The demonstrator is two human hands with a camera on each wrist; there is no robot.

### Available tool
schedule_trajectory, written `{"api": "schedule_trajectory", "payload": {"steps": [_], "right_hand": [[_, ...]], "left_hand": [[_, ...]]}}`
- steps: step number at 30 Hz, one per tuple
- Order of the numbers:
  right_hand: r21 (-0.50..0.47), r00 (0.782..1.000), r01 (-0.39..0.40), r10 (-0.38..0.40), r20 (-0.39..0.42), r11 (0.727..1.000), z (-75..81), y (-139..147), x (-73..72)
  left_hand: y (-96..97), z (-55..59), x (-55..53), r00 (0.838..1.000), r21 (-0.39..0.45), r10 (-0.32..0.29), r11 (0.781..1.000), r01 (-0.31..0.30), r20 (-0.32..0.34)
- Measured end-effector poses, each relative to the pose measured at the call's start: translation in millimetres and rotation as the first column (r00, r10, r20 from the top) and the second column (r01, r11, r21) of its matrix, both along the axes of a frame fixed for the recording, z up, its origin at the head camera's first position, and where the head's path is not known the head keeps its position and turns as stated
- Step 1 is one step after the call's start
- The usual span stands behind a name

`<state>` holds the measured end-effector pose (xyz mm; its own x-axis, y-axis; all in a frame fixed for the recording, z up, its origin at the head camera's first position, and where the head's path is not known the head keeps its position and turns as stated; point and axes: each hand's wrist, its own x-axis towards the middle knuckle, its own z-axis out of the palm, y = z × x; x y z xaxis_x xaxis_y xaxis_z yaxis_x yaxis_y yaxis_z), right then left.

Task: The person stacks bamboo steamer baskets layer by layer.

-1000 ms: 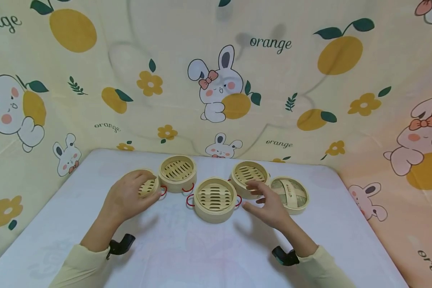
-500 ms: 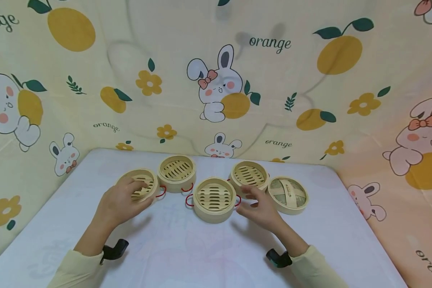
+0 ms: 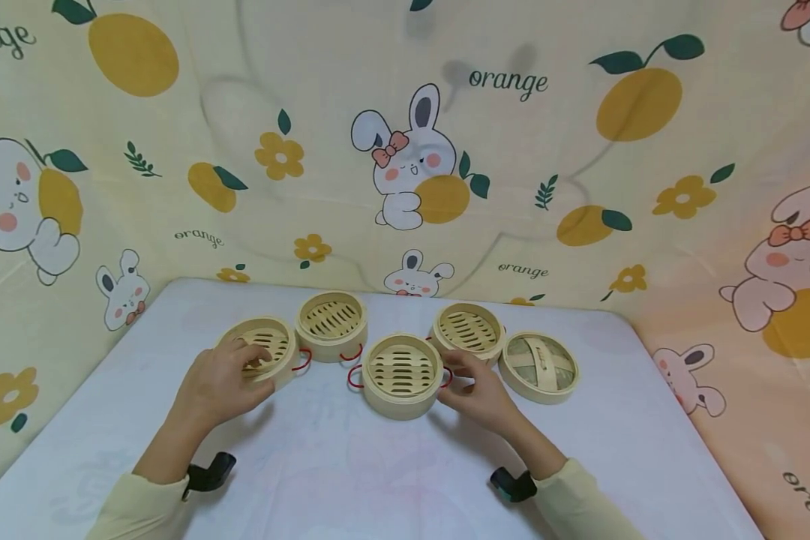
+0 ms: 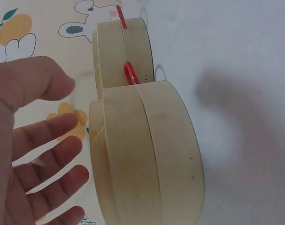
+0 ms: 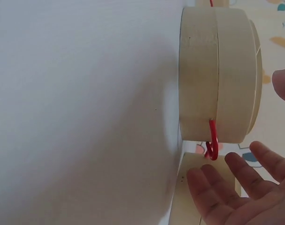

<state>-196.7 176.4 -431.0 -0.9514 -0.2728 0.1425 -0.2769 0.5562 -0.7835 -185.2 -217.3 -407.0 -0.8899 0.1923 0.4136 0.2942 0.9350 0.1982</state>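
Several small round bamboo steamer baskets with slatted floors and red handles stand on the table. Close over the near side of the leftmost steamer basket (image 3: 274,336) is my left hand (image 3: 216,384); the left wrist view shows its fingers spread apart, with a gap to the basket wall (image 4: 133,154). My right hand (image 3: 482,396) is at the right side of the front middle steamer basket (image 3: 403,371), fingers loosely bent and holding nothing. In the right wrist view the fingertips are near that basket's red handle (image 5: 213,140).
Two more steamer baskets stand behind, one at back left (image 3: 332,315) and one at back right (image 3: 469,330). A round woven bamboo lid (image 3: 538,367) with a strap lies at the right. The table (image 3: 351,480) meets a printed cloth backdrop (image 3: 297,90).
My left hand has drawn back toward me and left, uncovering more of the leftmost basket. My right hand has moved left to the front middle basket's side. The baskets have stayed put.
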Motion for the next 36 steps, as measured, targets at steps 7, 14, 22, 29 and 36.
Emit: {"api": "schedule_trajectory", "payload": {"steps": [7,14,22,29,36], "right_hand": [[0.01,1.0,-0.001,0.001,0.015,1.0,-5.1,-2,-3.4],[0.024,0.999,-0.006,0.005,0.04,1.0,-8.3,-3,-5.5],[-0.007,0.997,-0.047,0.047,0.057,0.999,8.2,-9,3.2],[-0.048,0.994,-0.069,0.073,0.076,0.996,12.4,-10,5.8],[-0.001,0.997,-0.049,0.049,0.053,0.999,-8.8,-3,-6.1]], "left_hand": [[-3.4,-2.4,1.3,1.0,-0.018,-0.02,1.0,0.019,-0.009],[-7.1,-5.1,2.6,0.999,-0.028,-0.034,0.999,0.033,-0.024],[-8.0,-5.4,2.9,0.999,-0.001,-0.005,1.0,0.005,0.053],[-8.0,-7.5,1.0,0.996,0.021,-0.007,1.0,0.005,0.09],[-8.5,-9.6,-0.2,0.994,0.036,-0.01,0.999,0.006,0.111]]}}
